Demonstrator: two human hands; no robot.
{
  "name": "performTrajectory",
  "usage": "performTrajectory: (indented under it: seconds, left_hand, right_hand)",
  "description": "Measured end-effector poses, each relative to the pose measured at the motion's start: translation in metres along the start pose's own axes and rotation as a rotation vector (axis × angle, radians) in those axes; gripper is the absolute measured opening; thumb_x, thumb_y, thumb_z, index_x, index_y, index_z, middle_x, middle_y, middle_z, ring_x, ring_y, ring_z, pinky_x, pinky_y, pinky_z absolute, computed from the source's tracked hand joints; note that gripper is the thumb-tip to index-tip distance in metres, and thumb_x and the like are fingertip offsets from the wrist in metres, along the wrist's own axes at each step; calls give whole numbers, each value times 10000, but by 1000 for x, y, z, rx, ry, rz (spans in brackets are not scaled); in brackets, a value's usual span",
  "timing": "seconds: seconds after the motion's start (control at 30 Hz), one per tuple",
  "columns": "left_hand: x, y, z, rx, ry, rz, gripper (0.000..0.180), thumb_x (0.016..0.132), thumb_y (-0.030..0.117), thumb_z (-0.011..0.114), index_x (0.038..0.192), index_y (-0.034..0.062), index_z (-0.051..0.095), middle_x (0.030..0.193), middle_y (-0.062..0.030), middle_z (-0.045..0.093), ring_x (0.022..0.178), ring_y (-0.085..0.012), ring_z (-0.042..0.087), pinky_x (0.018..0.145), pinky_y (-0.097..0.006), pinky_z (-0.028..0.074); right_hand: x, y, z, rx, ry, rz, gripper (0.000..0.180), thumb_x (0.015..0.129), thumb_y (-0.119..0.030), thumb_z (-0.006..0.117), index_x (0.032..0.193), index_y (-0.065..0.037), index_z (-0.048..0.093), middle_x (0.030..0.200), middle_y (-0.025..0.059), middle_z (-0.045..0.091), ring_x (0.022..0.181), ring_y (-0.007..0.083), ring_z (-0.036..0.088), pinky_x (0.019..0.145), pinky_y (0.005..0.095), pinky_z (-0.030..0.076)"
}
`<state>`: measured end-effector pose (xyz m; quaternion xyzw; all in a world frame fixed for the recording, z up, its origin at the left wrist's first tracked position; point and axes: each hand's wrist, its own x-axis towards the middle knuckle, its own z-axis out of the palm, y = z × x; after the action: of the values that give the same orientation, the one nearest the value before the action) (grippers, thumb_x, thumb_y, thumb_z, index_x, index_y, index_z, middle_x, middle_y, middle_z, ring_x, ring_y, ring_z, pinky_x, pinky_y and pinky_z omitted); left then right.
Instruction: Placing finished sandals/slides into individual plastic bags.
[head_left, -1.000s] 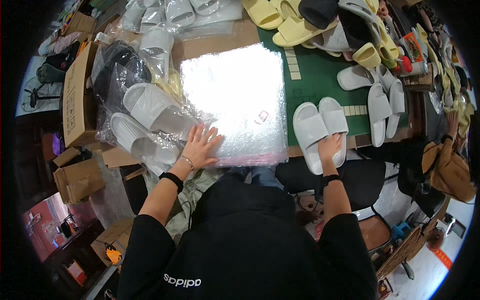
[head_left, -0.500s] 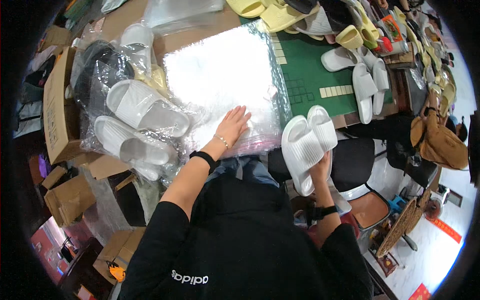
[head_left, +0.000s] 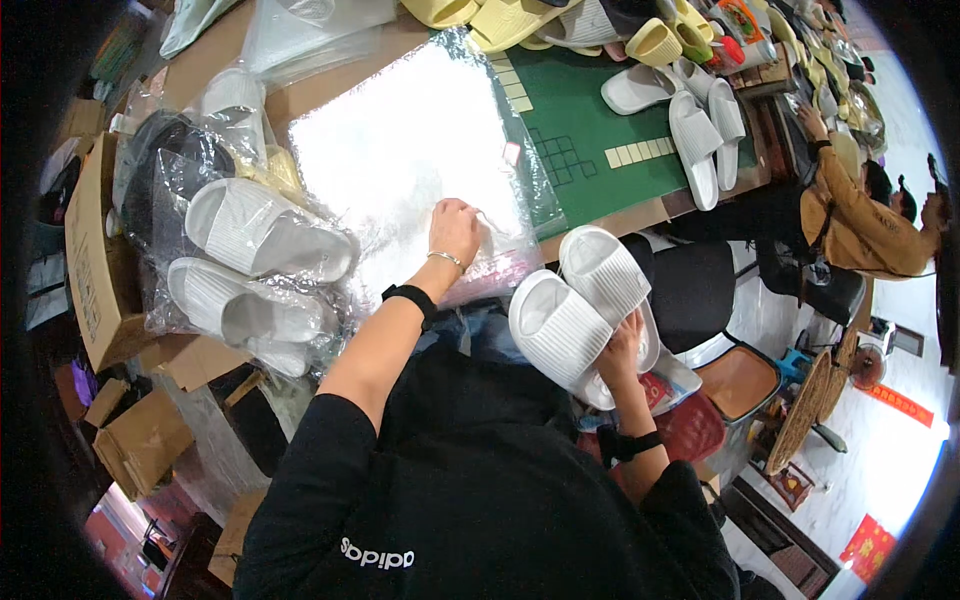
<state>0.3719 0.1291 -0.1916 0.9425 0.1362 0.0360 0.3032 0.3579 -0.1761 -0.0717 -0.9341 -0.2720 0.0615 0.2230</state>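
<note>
The left hand [head_left: 455, 222] rests on a stack of clear plastic bags [head_left: 410, 160] that lies flat on the table [head_left: 300, 95]. Its fingers are curled together and pinch the top bag near the stack's near edge. The wrist carries a thin bracelet and a black band.

The right hand [head_left: 622, 345] is held off the table's near edge, above the person's lap. It grips a pair of white slippers [head_left: 585, 305] from below, fingers closed around the heels. The two slippers lie side by side, touching, soles down and toes pointing up toward the table. The pair sits just right of the bag stack and near the left hand, but does not touch either.

To the left of the stack, bagged white slippers [head_left: 255, 265] are piled at the table's edge beside a cardboard box [head_left: 90, 250]. A green mat [head_left: 570, 130] covers the table to the right of the stack, and loose white slippers [head_left: 700, 130] lie on its far side. Yellow slippers [head_left: 500, 15] lie at the far edge. Another person [head_left: 860, 220] in a tan jacket sits at the right.
</note>
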Motion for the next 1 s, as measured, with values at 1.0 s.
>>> performTrajectory:
  seconds: [1.0]
  left_hand:
    - [-10, 50, -77, -185, 119, 216, 270, 803, 58, 475, 1050, 20, 578, 907, -157, 598, 863, -302, 566, 761, -361, 453]
  right_hand:
    - [61, -52, -8, -232, 124, -147, 242, 601, -138, 608, 794, 7, 605, 900, 105, 584, 1129, 288, 433, 971, 504, 267]
